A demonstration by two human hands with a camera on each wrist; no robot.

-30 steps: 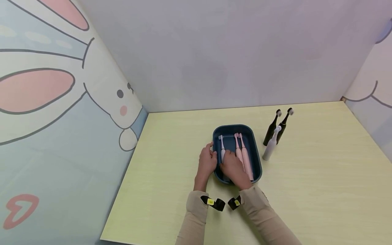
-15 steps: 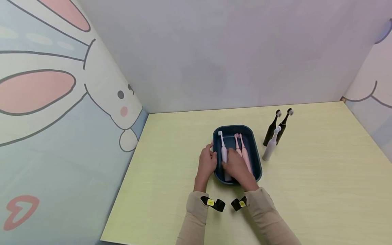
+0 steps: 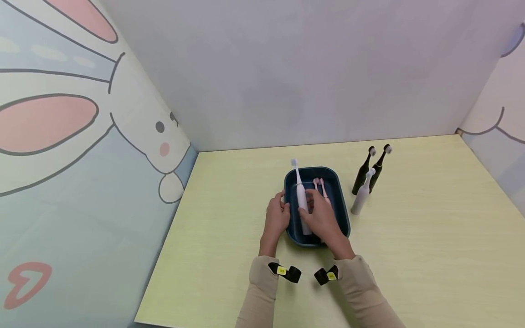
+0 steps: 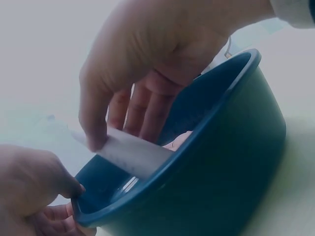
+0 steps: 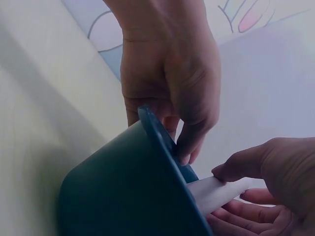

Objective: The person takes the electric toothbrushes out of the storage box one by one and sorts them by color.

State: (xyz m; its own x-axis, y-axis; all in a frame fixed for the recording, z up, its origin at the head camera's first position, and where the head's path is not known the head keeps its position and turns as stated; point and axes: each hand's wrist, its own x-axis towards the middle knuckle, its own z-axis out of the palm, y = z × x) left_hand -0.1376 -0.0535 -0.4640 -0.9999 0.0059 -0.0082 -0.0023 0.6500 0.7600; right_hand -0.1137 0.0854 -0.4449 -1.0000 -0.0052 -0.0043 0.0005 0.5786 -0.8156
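Note:
My right hand (image 3: 321, 218) pinches a white electric toothbrush (image 3: 301, 197) between thumb and fingers. Its head pokes above the far rim of a dark blue basin (image 3: 338, 182), while its lower end is still inside, as the right wrist view also shows. With thumb and fingers, my left hand (image 3: 277, 216) grips the basin's left rim; in the left wrist view that rim lies between the left thumb (image 4: 69, 186) and fingers. Two pink electric toothbrushes (image 3: 325, 191) lie in the basin, partly hidden behind my right hand.
Right of the basin, two black electric toothbrushes (image 3: 362, 175) and another white electric toothbrush (image 3: 362, 193) stand upright on the pale wooden table (image 3: 229, 196). A grey wall (image 3: 311, 82) rises behind, and a rabbit-painted wall (image 3: 82, 218) stands at the left.
The white toothbrush has risen from the basin floor, its head moving up past the far rim. My right hand has shifted slightly right and opened wider around it. The left hand stays put.

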